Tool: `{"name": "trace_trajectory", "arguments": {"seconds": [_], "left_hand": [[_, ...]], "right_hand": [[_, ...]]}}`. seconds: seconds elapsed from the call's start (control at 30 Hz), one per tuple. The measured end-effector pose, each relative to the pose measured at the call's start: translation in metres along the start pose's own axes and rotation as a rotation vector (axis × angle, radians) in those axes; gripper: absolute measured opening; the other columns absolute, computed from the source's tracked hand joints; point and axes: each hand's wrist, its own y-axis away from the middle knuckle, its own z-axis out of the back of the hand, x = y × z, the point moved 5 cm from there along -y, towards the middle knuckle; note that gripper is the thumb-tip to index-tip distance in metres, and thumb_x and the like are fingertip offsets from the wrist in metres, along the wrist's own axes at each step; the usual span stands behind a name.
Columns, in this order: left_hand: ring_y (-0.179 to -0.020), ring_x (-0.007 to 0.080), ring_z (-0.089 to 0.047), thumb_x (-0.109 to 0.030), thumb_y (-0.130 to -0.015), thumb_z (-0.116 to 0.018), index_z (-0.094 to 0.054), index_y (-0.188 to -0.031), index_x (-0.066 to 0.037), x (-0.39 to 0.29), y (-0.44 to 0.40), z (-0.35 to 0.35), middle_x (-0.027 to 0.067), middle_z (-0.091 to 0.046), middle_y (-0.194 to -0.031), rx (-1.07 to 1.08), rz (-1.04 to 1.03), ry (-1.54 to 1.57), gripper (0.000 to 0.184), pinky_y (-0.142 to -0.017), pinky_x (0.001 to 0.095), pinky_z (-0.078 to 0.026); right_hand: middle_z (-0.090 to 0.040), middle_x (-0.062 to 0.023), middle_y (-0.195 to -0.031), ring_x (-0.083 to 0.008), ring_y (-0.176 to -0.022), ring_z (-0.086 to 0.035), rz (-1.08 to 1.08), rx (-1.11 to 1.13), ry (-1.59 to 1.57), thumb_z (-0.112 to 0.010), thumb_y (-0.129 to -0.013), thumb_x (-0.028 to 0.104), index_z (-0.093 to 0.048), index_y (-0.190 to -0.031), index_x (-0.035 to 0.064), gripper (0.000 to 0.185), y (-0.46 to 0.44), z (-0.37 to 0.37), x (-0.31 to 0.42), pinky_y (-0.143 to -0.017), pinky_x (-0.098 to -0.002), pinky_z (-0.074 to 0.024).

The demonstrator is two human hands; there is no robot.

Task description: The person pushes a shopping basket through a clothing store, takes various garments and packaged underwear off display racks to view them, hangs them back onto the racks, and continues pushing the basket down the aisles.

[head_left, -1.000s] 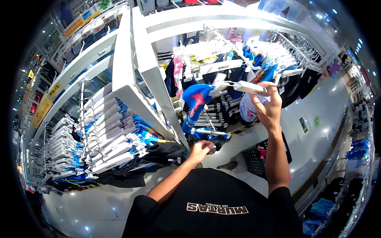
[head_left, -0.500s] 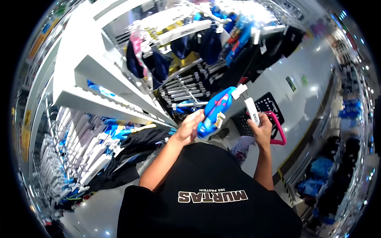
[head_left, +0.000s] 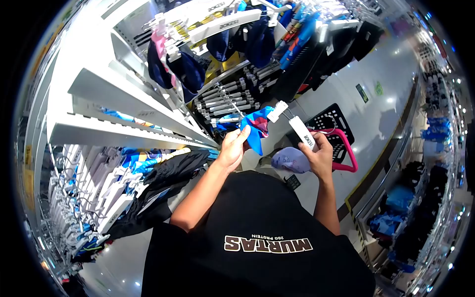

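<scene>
In the head view, my left hand point(head_left: 233, 149) is closed on a small blue fabric piece point(head_left: 257, 126) with a red print, possibly a swim cap. A white clip point(head_left: 277, 112) of a hanger meets its upper end. My right hand point(head_left: 319, 152) grips the white label bar of that clip hanger point(head_left: 302, 131), marked BOKESI. Below and left of the right hand is a lilac printed fabric piece point(head_left: 291, 160); I cannot tell what holds it. Behind the right hand stands a black perforated basket point(head_left: 341, 119) with a pink handle point(head_left: 352, 158).
Dark caps point(head_left: 188, 74) and other swimwear hang on a rack ahead. White shelf panels point(head_left: 123, 131) stick out at my left, above several garments on white hangers point(head_left: 94, 188). A grey floor aisle point(head_left: 381, 99) runs at the right, alongside another stocked rack point(head_left: 396, 213).
The blue fabric has been folded or turned and sits slightly lower and left. The hanger has moved left with my right hand. More of the lilac piece shows now.
</scene>
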Motion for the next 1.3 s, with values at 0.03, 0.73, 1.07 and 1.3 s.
{"name": "trace_trajectory", "arguments": {"seconds": [0.03, 0.73, 1.07, 1.3], "left_hand": [[-0.095, 0.0135, -0.067, -0.027, -0.106, -0.056, -0.067, -0.115, 0.000, -0.005, 0.003, -0.002, 0.0065, -0.071, -0.106, -0.022, -0.042, 0.010, 0.031, -0.088, 0.0318, -0.055], [-0.109, 0.0201, -0.061, -0.031, -0.083, -0.085, -0.056, -0.134, 0.000, 0.072, 0.008, 0.016, 0.0109, -0.067, -0.117, 0.203, 0.076, -0.689, 0.066, -0.095, 0.0350, -0.049], [-0.069, 0.0094, -0.060, -0.015, -0.097, -0.067, -0.067, -0.102, 0.003, 0.073, 0.014, 0.014, 0.0039, -0.065, -0.082, 0.213, 0.230, -0.600, 0.019, -0.063, 0.0259, -0.050], [-0.068, 0.0090, -0.061, -0.021, -0.098, -0.063, -0.069, -0.104, 0.000, 0.052, 0.019, 0.022, 0.0036, -0.067, -0.082, -0.061, 0.169, -0.672, 0.023, -0.064, 0.0267, -0.052]], "right_hand": [[-0.064, -0.0039, -0.099, -0.0081, -0.088, -0.060, 0.008, 0.010, 0.020, -0.079, -0.085, 0.003, -0.060, -0.102, -0.0033, 0.026, -0.003, -0.001, 0.003, -0.078, -0.0237, -0.0505], [-0.067, -0.0040, -0.083, -0.0102, -0.066, -0.060, -0.109, -0.012, -0.319, -0.078, -0.087, 0.006, -0.060, -0.103, 0.0029, 0.024, -0.019, -0.019, 0.023, -0.060, -0.0241, -0.0470], [-0.066, -0.0033, -0.089, -0.0079, -0.072, -0.059, 0.042, 0.027, -0.202, -0.077, -0.087, 0.004, -0.059, -0.100, 0.0032, 0.023, -0.046, -0.027, 0.052, -0.064, -0.0232, -0.0480], [-0.071, -0.0082, -0.096, -0.0124, -0.086, -0.064, 0.532, 0.104, 0.191, -0.082, -0.083, 0.008, -0.063, -0.098, -0.0004, 0.026, -0.103, -0.058, 0.148, -0.075, -0.0283, -0.0530]]}}
